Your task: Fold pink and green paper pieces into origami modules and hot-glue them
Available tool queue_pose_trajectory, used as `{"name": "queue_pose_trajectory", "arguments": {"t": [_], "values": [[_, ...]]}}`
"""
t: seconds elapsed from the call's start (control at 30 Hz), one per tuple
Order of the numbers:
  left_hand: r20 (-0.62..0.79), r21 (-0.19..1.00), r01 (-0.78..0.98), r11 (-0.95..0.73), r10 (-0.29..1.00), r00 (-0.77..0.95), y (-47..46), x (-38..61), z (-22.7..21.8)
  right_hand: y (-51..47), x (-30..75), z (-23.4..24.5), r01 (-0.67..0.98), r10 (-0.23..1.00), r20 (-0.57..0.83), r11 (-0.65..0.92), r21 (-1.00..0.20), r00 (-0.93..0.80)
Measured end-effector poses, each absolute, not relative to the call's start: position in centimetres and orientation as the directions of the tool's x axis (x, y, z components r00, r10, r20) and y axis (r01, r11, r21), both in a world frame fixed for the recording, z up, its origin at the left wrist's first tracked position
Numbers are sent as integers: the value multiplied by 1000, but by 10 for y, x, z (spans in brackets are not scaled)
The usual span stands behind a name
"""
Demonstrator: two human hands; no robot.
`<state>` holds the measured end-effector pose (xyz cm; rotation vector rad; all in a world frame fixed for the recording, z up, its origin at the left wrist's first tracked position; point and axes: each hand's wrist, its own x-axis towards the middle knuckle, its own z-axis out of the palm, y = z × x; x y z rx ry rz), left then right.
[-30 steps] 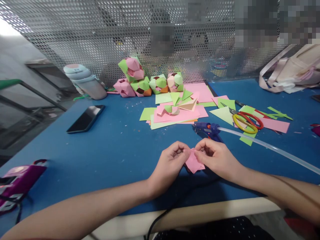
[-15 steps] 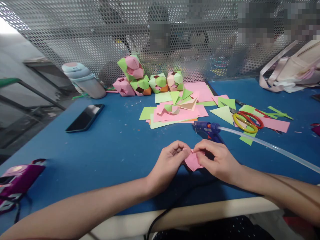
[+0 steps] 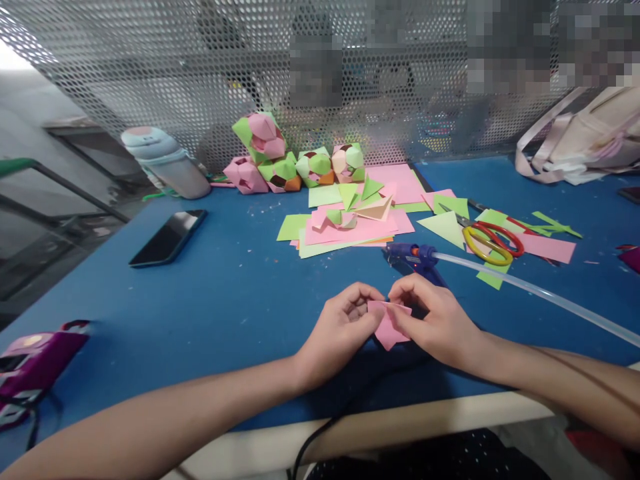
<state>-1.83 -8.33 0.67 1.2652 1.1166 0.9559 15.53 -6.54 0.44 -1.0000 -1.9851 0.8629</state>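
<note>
Both my hands meet over the near middle of the blue table (image 3: 235, 300). My left hand (image 3: 340, 330) and my right hand (image 3: 435, 320) each pinch a small folded pink paper piece (image 3: 387, 327) between thumb and fingers, just above the table top. Right behind my right hand lies a blue glue gun (image 3: 413, 257) with a long clear glue stick (image 3: 530, 290) running off to the right.
Loose pink and green paper sheets (image 3: 350, 230) lie behind the hands, with folded paper balls (image 3: 280, 163) by the mesh wall. Red-and-yellow scissors (image 3: 493, 243) sit at right, a black phone (image 3: 167, 237) and a bottle (image 3: 165, 163) at left, a purple case (image 3: 30, 357) at the near left edge.
My fingers have shifted on the pink paper piece, which now shows a flatter top edge between the hands. The hands stay in the same spot.
</note>
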Motion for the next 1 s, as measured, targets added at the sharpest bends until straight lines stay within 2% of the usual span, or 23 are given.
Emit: {"name": "queue_pose_trajectory", "arguments": {"t": [0.13,0.27,0.4,0.5,0.63,0.87,1.0], "values": [[-35,984,180,-4,976,213,-85,-19,9,-66,157,5,360,795,356,558,-747,-492],[9,971,234,-47,987,160,-86,-21,9,-66,158,5,360,807,334,534,-765,-487],[-37,981,191,15,994,107,-85,-21,6,-64,158,5,391,839,314,498,-774,-445],[-62,986,165,39,989,137,-84,-20,4,-63,158,4,381,795,369,569,-729,-481],[-19,984,178,-15,982,189,-84,-20,2,-63,158,3,366,750,398,624,-691,-528],[7,997,75,-13,997,76,-82,-19,1,-64,158,5,454,826,345,540,-709,-445],[-4,1000,24,1,992,124,-83,-16,6,-62,159,5,430,803,383,576,-695,-458]]}}
